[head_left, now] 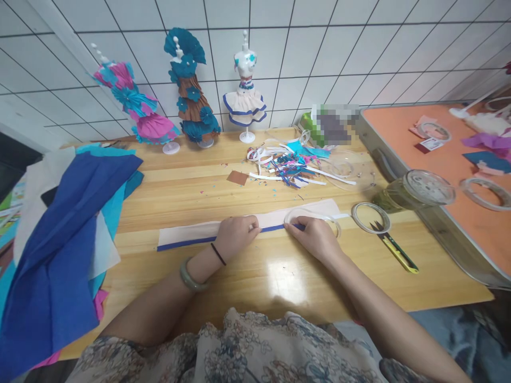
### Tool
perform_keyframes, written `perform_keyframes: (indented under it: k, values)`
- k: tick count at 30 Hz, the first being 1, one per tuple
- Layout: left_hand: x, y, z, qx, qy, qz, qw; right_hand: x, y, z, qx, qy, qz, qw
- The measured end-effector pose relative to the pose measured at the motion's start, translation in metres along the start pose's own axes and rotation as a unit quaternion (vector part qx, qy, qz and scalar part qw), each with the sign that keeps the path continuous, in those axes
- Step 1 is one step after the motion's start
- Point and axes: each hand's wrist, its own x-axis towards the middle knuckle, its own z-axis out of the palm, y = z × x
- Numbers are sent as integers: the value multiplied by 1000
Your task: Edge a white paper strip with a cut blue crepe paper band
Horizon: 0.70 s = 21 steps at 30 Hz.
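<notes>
A long pale paper strip [187, 233] with a dark blue edge lies flat across the table in front of me. My left hand [236, 234] is closed near the strip's middle, thumb and fingertips pinched at the blue edge. Further right, my right hand [317, 238] pinches the same edge with its thumb and forefinger. A thin white tape loop curls over the strip beside my right hand. Just beyond the strip's right end lies a roll of tape [353, 217], touching the yellow-and-black thread snips [399, 253].
Three small dress forms [244, 109] in paper outfits stand along the tiled wall. Colourful scraps [293, 166] are heaped before them. Folded crepe paper [75, 223] covers the left side. A lidded jar [411, 190] stands at right, beside an orange-lined case [447, 181].
</notes>
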Motion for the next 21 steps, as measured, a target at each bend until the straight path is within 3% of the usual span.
perform_keyframes:
  k: [15,18,21]
  values:
    - [5,-3,-2,-52,-17,-54,997,2,-4,-6,-1,-31,12,999]
    - [6,-11,-4,-119,-40,-38,991,2,-3,-6,-1,-32,10,999]
    - [7,-21,-10,-271,-116,-36,955,1,-3,-6,-6,-31,7,999]
